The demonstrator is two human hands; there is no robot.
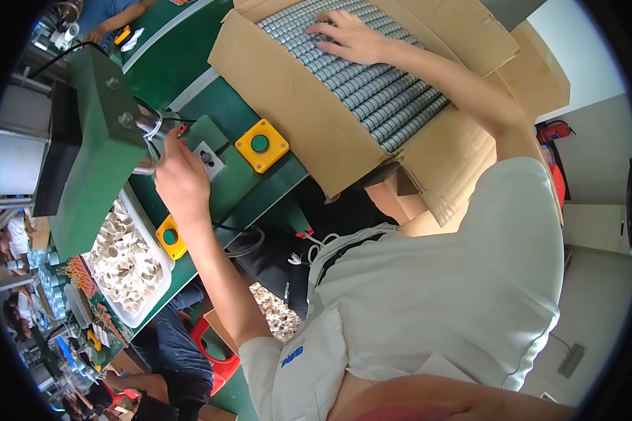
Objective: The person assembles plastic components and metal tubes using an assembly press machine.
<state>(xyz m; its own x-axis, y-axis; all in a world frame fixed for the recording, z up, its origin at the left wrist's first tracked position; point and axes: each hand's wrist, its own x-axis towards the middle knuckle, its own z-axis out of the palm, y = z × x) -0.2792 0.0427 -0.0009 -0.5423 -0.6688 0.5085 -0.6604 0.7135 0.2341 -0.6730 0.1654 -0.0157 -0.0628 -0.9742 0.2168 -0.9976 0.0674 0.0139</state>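
My left hand (181,175) is raised at the working end of a green press (98,147), beside its metal shaft (147,128). Its fingers are drawn together close to a small red part (182,128); what they hold, if anything, is hidden. Over to the right, my right arm stretches across an open cardboard box (288,112). The box is packed with rows of small silvery metal cylinders (372,98). On top of these rows lies my right hand (351,38), palm down with its fingers spread. A metal fixture plate (208,161) sits on the press base next to my left hand.
Two yellow boxes with green push buttons, one at the back (260,144) and one nearer (170,237), flank the press base. A white tray (163,270) of curled off-white pieces stands on the green table. Other people work at the far left; a red stool (221,368) is below.
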